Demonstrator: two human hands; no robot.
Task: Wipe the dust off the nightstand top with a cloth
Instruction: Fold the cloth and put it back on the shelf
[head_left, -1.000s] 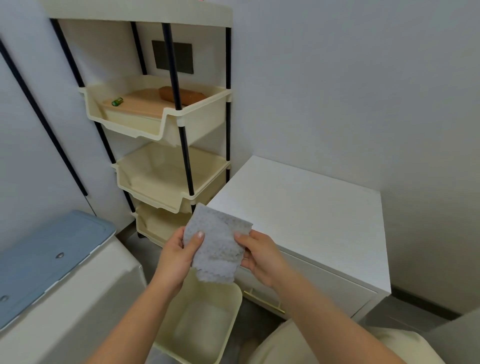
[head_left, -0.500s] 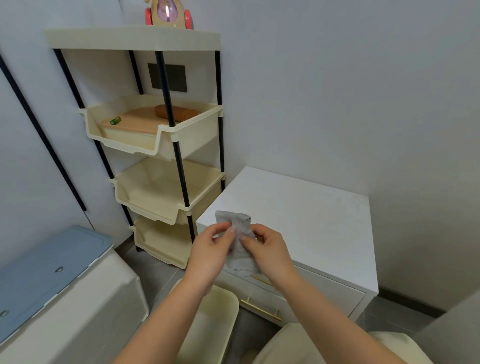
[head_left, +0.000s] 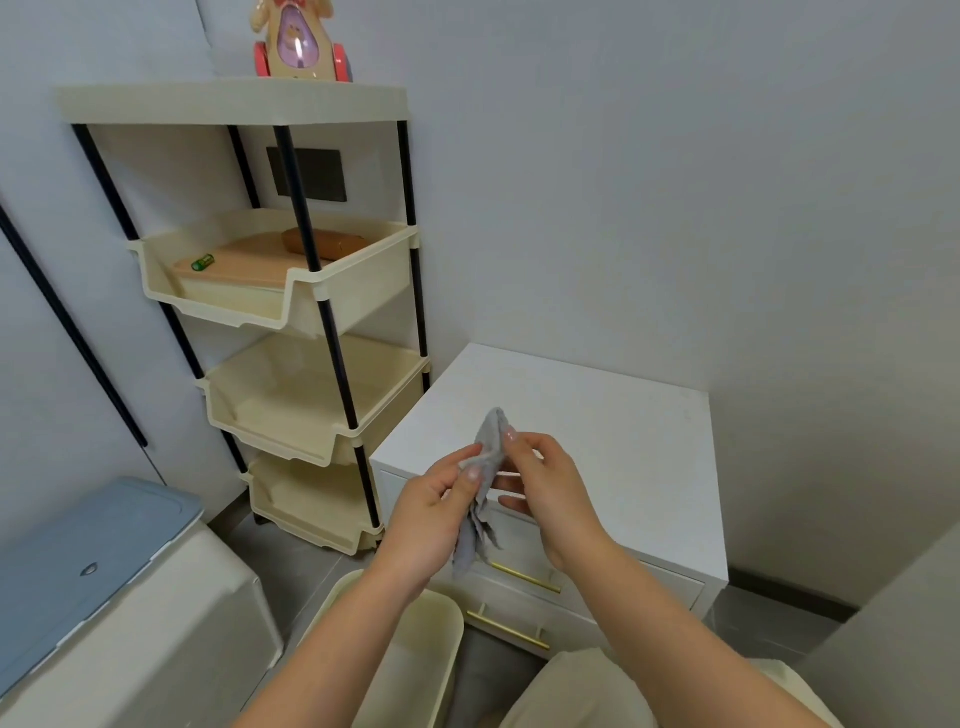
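Observation:
A small grey cloth (head_left: 485, 483) hangs folded between my two hands, in front of the nightstand's front left corner. My left hand (head_left: 436, 514) pinches its lower left side, thumb on top. My right hand (head_left: 550, 493) grips its upper right edge with thumb and fingertips. The white nightstand (head_left: 613, 441) stands in the corner against the wall, its top bare, with two drawers and gold handles below my hands.
A cream three-tier rack (head_left: 291, 332) with black posts stands left of the nightstand, a toy (head_left: 298, 39) on its top. A cream bin (head_left: 415, 654) sits on the floor under my arms. A blue-lidded box (head_left: 93, 561) is at lower left.
The cloth went from spread flat between my hands to folded narrow and hanging. Both hands came closer together and moved toward the nightstand; the view tilted up.

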